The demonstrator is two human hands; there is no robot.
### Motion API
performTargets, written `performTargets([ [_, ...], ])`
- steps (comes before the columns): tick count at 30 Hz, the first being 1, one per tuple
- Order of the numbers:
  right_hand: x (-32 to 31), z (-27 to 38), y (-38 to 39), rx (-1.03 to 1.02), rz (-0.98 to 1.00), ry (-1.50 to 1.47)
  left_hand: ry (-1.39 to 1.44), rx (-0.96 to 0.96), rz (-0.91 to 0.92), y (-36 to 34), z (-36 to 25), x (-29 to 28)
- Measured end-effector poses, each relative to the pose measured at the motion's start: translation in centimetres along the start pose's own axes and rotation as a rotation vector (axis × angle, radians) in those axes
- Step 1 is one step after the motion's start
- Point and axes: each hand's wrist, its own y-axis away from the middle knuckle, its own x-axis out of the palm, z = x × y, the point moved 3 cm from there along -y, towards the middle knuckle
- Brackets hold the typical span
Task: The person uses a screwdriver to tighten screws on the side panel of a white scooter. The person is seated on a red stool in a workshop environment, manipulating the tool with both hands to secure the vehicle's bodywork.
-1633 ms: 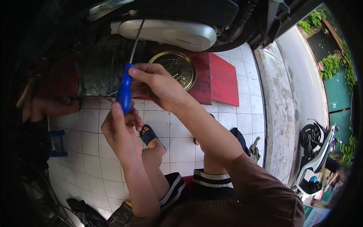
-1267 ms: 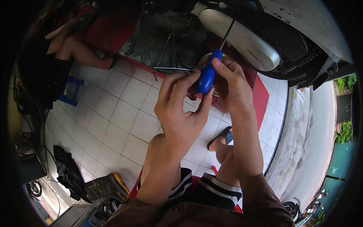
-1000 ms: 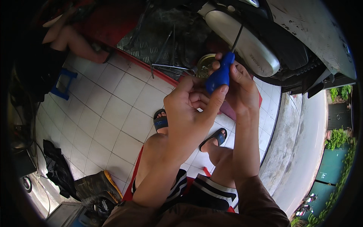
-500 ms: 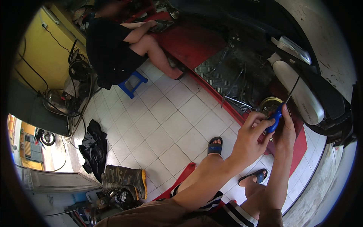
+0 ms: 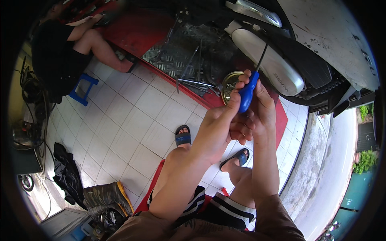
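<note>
In front of me I hold a screwdriver [image 5: 249, 92] with a blue handle and a thin dark shaft, tilted with its tip up and to the right. My left hand [image 5: 221, 126] has its thumb against the lower left side of the handle. From the right, my right hand [image 5: 263, 106] grips the same handle, its fingers partly hidden behind it. Beyond the hands lies a round gold-coloured tin [image 5: 229, 86] with small pieces in it. The shaft crosses in front of a motorbike's silver exhaust cover [image 5: 273, 66].
Several long metal tools [image 5: 189, 62] lie on the red platform [image 5: 126, 40] under the motorbike. At far left a person in black [image 5: 54, 56] sits by a blue stool [image 5: 83, 89]. A black cloth [image 5: 66, 172] and camouflage boots [image 5: 102, 197] lie on the tiled floor [image 5: 132, 120].
My view has swung right, so the scene has shifted left and the street shows at right. The screwdriver appears closer and more upright, and my fingers have shifted on its handle.
</note>
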Motion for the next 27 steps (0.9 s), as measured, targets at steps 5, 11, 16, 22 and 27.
performTargets([
  [5, 0.0, 0.4, 0.1, 0.028, -0.123, 0.198, 0.005, 0.105, -0.074, -0.4, 0.0, -0.4],
  [11, -0.3, 0.9, 0.1, 0.039, -0.398, 0.576, -1.134, 0.909, -0.410, 0.7, -1.8, -0.1],
  [16, 0.3, 0.7, 0.2, -0.025, -0.275, 0.431, -1.164, 1.092, -0.431, 0.7, -1.7, 0.0],
  [22, 1.1, 0.7, -0.2, -0.021, 0.046, -0.059, -0.401, 0.399, 0.032, -0.7, 0.1, 0.1],
  [27, 0.7, 0.1, -0.4, -0.100, 0.044, -0.088, 0.328, -0.025, 0.249, -1.0, 1.5, 0.3],
])
